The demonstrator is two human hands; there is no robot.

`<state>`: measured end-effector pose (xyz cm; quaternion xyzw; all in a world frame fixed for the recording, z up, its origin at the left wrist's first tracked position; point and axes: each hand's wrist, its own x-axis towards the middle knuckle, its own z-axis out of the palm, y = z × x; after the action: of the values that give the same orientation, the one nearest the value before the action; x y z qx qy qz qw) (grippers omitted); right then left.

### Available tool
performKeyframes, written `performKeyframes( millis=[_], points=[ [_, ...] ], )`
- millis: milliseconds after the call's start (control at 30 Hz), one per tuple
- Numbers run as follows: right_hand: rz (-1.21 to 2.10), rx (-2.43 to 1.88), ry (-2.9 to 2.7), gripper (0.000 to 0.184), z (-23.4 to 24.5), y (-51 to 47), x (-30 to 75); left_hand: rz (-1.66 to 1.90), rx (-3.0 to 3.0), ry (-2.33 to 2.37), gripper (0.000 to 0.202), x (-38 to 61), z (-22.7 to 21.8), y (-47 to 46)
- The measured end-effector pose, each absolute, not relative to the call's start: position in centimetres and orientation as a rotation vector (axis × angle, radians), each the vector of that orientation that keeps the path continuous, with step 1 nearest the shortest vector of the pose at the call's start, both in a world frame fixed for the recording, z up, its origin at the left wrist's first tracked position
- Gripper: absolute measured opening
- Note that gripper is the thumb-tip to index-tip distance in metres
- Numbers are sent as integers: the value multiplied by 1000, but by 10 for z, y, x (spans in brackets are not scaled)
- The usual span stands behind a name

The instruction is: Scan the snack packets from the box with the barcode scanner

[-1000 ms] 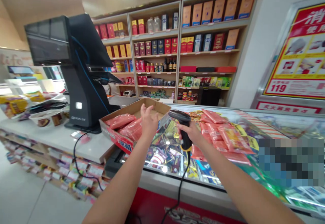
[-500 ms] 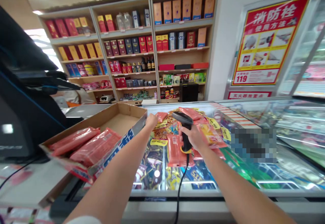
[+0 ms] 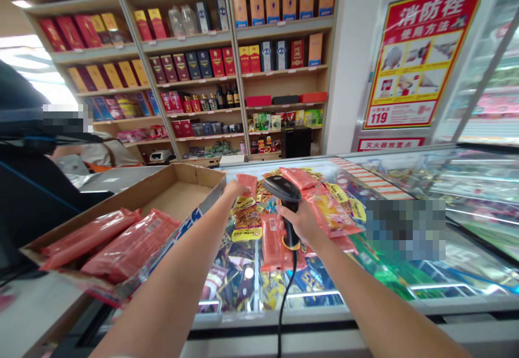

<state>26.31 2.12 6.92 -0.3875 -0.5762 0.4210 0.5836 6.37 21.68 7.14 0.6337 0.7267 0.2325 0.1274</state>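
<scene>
My right hand (image 3: 300,218) is wrapped around the handle of a black barcode scanner (image 3: 283,189), held over the packets with its cable hanging toward me. At the end of my outstretched left arm, my left hand (image 3: 235,190) is closed on a small red packet (image 3: 248,182); part of its fingers is hidden. Below the scanner lies a red plastic packet with a white label (image 3: 271,239). More red and yellow snack packets (image 3: 332,214) are spread on the glass top around it. Brown snack packets with yellow labels (image 3: 247,218) lie just nearer than my left hand.
A cardboard box (image 3: 190,174) holding red packets (image 3: 133,244) stands on the left. Beside it is a dark checkout screen (image 3: 24,185). The glass-topped freezer (image 3: 231,306) spans the front, with packs inside. Shelves of boxed goods (image 3: 239,79) line the back. A person sits partly hidden at left.
The view has turned slightly right and down. The small red packet at my left hand now shows more of its face. My right hand keeps the scanner over the packets.
</scene>
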Motion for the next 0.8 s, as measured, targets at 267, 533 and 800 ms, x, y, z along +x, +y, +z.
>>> performKeyframes(
  millis=[267,533,800],
  points=[
    [1098,-870,-1284,25,75,19,265,1498,1589,1649,32,45,77,151],
    [1194,-770,-1357,25,80,12,269,2112,960,737,42,44,81,105],
    [1362,-824,-1585,27,81,7,274,2015,911,947,25,52,60,108]
  ],
)
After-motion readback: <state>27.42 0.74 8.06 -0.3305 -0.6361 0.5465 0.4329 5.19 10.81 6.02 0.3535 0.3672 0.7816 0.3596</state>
